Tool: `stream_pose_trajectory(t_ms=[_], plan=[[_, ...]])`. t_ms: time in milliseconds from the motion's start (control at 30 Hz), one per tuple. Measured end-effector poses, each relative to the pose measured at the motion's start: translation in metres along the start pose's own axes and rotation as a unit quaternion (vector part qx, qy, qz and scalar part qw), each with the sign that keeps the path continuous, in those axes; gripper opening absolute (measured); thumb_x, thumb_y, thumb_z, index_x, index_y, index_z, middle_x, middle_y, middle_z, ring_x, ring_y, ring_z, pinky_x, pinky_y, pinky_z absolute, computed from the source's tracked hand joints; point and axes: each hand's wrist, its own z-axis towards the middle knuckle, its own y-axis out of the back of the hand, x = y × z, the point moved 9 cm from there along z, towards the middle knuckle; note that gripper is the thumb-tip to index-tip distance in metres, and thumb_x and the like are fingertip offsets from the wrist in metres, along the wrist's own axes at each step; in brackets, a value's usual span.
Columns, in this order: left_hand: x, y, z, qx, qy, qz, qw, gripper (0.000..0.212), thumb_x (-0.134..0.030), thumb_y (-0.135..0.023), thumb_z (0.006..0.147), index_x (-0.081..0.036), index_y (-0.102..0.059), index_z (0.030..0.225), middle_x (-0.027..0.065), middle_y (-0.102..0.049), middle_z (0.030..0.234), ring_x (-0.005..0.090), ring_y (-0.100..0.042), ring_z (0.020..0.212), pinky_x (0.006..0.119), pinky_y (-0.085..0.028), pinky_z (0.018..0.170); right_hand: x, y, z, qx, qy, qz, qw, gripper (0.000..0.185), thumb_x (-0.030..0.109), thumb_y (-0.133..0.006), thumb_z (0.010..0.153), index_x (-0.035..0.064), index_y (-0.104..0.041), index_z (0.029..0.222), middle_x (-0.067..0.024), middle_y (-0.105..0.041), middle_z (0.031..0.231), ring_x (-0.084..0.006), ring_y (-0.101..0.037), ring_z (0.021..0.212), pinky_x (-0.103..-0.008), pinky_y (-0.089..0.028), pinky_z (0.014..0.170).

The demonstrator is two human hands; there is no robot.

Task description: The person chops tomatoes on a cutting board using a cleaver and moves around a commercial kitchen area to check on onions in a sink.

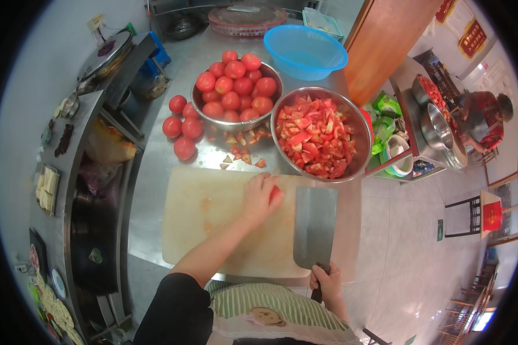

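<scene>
My left hand (261,198) is closed around a red tomato piece (275,192) near the far side of a whitish cutting board (228,254). In my right hand (326,280) is the handle of a Chinese cleaver (315,224), its broad blade lying over the board's right edge. Behind the board, a steel bowl of cut tomatoes (315,136) stands at the right, and a steel bowl of whole tomatoes (235,88) at the left. Several whole tomatoes (184,148) rest on the steel table (149,215) beside that bowl. Small tomato stem ends (246,158) lie scattered behind the board.
A blue plastic basin (305,51) stands at the back, near a wooden post (388,39). Along the left runs a steel shelf unit (84,129) with food and dishes. At the far right, a person (485,118) works at another table with steel bowls (436,127).
</scene>
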Motion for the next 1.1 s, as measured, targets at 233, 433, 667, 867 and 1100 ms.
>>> stream_pose_trajectory(t_ms=[233, 433, 667, 867, 1100], plan=[[0.021, -0.035, -0.022, 0.178, -0.047, 0.017, 0.983, 0.042, -0.021, -0.079, 0.075, -0.011, -0.063, 0.112, 0.0142, -0.058, 0.115, 0.035, -0.055, 0.114, 0.047, -0.047, 0.096, -0.059, -0.022, -0.013, -0.097, 0.022, -0.055, 0.994, 0.012, 0.008, -0.065, 0.095, 0.003, -0.054, 0.094, -0.0037, -0.053, 0.061, -0.0118, -0.049, 0.045, -0.0293, -0.042, 0.043], [0.041, 0.026, -0.089, 0.184, -0.076, -0.09, 0.976, 0.053, -0.013, -0.078, 0.074, -0.008, -0.059, 0.123, 0.0167, -0.059, 0.122, 0.0376, -0.056, 0.117, 0.045, -0.048, 0.1, -0.041, -0.058, -0.03, -0.152, 0.076, -0.204, 0.964, 0.014, 0.013, -0.065, 0.096, 0.0025, -0.056, 0.094, -0.0017, -0.053, 0.057, -0.0111, -0.049, 0.043, -0.029, -0.04, 0.04], [0.074, 0.07, -0.114, 0.18, 0.16, -0.271, 0.932, 0.043, -0.017, -0.071, 0.088, -0.003, -0.057, 0.126, 0.0201, -0.063, 0.116, 0.0393, -0.062, 0.109, 0.045, -0.051, 0.094, -0.044, -0.062, -0.027, -0.171, 0.113, -0.34, 0.918, 0.029, 0.02, -0.069, 0.091, -0.0023, -0.064, 0.109, -0.0112, -0.063, 0.067, -0.021, -0.061, 0.058, -0.0385, -0.048, 0.056], [0.074, 0.095, -0.112, 0.108, 0.109, -0.174, 0.973, 0.031, -0.02, -0.061, 0.096, -0.001, -0.06, 0.121, 0.021, -0.066, 0.106, 0.0413, -0.064, 0.1, 0.046, -0.052, 0.089, -0.037, -0.071, -0.024, -0.149, 0.123, -0.348, 0.917, 0.029, 0.019, -0.07, 0.09, -0.0024, -0.064, 0.109, -0.0107, -0.062, 0.067, -0.0197, -0.059, 0.059, -0.0373, -0.047, 0.057], [0.125, 0.136, -0.114, 0.065, 0.148, -0.089, 0.983, 0.027, -0.016, -0.058, 0.098, -0.001, -0.066, 0.119, 0.0195, -0.066, 0.11, 0.0385, -0.065, 0.099, 0.043, -0.053, 0.086, -0.04, -0.064, -0.021, -0.136, 0.101, -0.305, 0.937, 0.025, 0.018, -0.07, 0.091, -0.0009, -0.064, 0.107, -0.0058, -0.06, 0.064, -0.0145, -0.055, 0.056, -0.0345, -0.045, 0.054]])
